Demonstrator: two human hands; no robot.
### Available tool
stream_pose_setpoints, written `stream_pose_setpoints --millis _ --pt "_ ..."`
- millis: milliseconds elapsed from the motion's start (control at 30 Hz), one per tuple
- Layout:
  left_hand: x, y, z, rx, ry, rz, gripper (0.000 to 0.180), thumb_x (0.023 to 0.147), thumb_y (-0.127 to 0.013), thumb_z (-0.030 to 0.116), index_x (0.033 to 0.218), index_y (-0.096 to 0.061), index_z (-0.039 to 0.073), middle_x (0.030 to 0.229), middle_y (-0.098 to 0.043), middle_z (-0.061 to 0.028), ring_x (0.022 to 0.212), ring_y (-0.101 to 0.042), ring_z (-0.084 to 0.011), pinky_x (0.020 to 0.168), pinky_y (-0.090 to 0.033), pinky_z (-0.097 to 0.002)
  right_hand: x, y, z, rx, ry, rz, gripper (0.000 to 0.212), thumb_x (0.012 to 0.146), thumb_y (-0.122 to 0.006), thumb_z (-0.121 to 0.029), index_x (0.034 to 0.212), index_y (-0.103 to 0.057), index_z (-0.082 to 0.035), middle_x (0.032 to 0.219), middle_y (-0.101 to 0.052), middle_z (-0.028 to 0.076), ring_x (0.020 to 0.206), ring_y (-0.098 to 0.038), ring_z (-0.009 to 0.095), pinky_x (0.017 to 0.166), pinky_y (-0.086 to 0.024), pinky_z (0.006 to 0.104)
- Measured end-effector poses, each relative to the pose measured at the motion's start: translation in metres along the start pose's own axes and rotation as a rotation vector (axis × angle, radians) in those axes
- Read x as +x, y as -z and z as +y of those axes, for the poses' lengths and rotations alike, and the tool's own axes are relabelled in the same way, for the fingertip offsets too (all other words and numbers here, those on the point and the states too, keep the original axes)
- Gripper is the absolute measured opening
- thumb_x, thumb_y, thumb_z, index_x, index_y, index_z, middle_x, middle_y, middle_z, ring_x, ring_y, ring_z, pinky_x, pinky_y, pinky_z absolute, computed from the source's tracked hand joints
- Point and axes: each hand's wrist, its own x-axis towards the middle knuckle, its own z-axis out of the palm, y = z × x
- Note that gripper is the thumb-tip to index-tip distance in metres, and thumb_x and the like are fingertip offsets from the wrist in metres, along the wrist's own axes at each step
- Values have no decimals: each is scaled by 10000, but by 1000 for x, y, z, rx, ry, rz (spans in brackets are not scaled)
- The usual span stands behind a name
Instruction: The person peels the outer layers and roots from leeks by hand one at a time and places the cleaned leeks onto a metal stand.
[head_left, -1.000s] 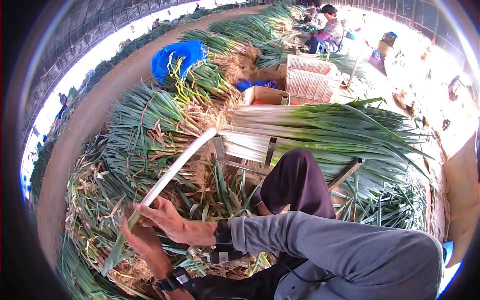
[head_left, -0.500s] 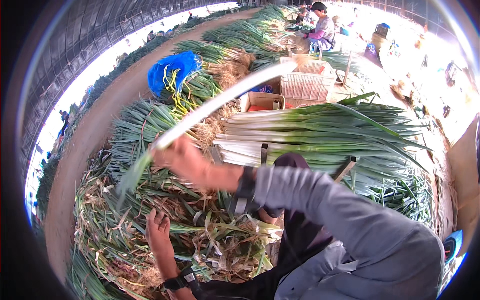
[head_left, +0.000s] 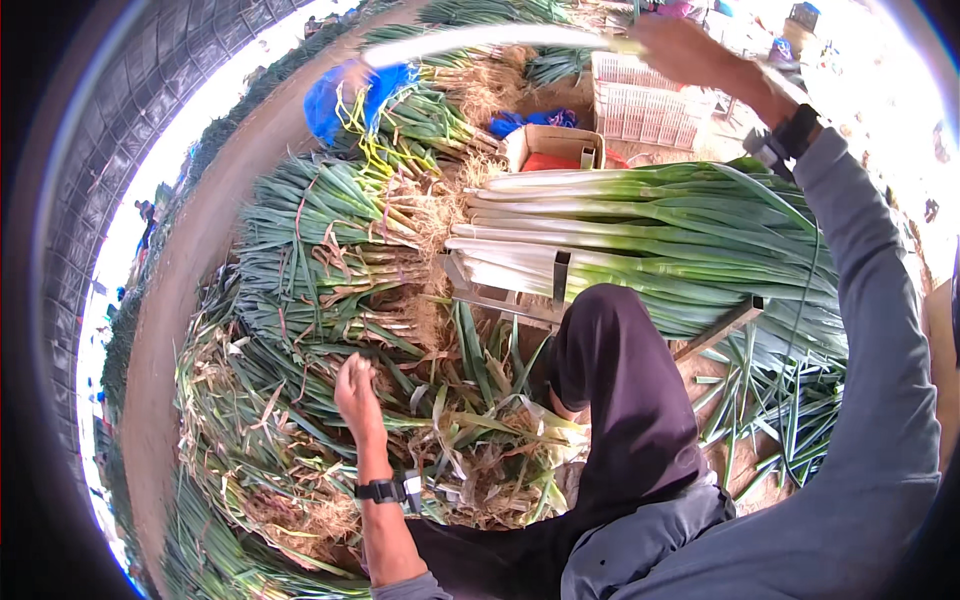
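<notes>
My right hand (head_left: 690,50) is raised at the upper right, closed around one end of a long green onion (head_left: 490,38). Its white stalk stretches out leftward, blurred by motion, past a blue plastic bag (head_left: 325,105). Lower and to the left, my left hand (head_left: 360,392) hovers over untrimmed green onions (head_left: 300,255) with roots and dry leaves. Its fingers are curled together; what they hold, if anything, is hidden. Between my arms, a stack of cleaned green onions (head_left: 620,215) rests on a metal frame (head_left: 560,275), white ends to the left.
Behind the stack stand a cardboard box (head_left: 555,148) and a pale plastic crate (head_left: 650,105). Peeled leaves (head_left: 480,440) lie by my bent knee (head_left: 625,350). Loose green leaves (head_left: 775,420) lie on the ground under the frame. A dirt path (head_left: 175,270) curves along the left.
My right hand has swept up and to the right with the green onion, whose white stalk now points left. My left hand has risen slightly, and its spread fingers have curled. The view has shifted.
</notes>
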Motion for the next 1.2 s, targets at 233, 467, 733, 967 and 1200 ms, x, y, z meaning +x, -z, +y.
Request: stream_pose_setpoints --millis 233,467,733,967,1200 --pt "52 -212 78 449 -352 -334 432 1017 -579 267 1379 -557 32 1301 -580 -192 1203 -566 -305 1015 -473 -432 -92 -105 -5 149 81 -465 147 843 -614 -141 937 -582 -31 938 -578 127 855 -617 319 745 -500 466" --pt "119 -358 71 453 -749 -532 518 1003 -574 269 1424 -467 -14 1358 -526 -215 1281 -474 -388 1097 -373 -474 -65 -161 -28 451 61 -733 287 892 -633 -254 1061 -623 -22 1016 -599 164 958 -614 361 852 -495 485" --pt "129 -416 43 703 -718 -539 475 1054 -446 367 1416 -527 70 1424 -474 -150 1317 -460 -355 1117 -344 -493 -90 -238 -45 800 -35 -701 361 935 -586 -300 1103 -637 16 1088 -644 230 1056 -611 385 941 -473 469" --pt "132 -408 39 720 -679 -497 475 1046 -471 361 1391 -539 43 1396 -481 -157 1311 -462 -357 1124 -338 -497 -52 -218 -57 868 -178 -903 364 935 -623 -243 1195 -625 11 1100 -642 210 1053 -622 352 944 -481 445" --pt "127 -408 37 655 -726 -436 442 1019 -542 327 1348 -562 31 1365 -490 -171 1288 -466 -364 1102 -352 -515 -67 -226 -64 910 -147 -786 375 962 -624 -258 1220 -631 14 1150 -612 191 1085 -602 333 968 -466 418"
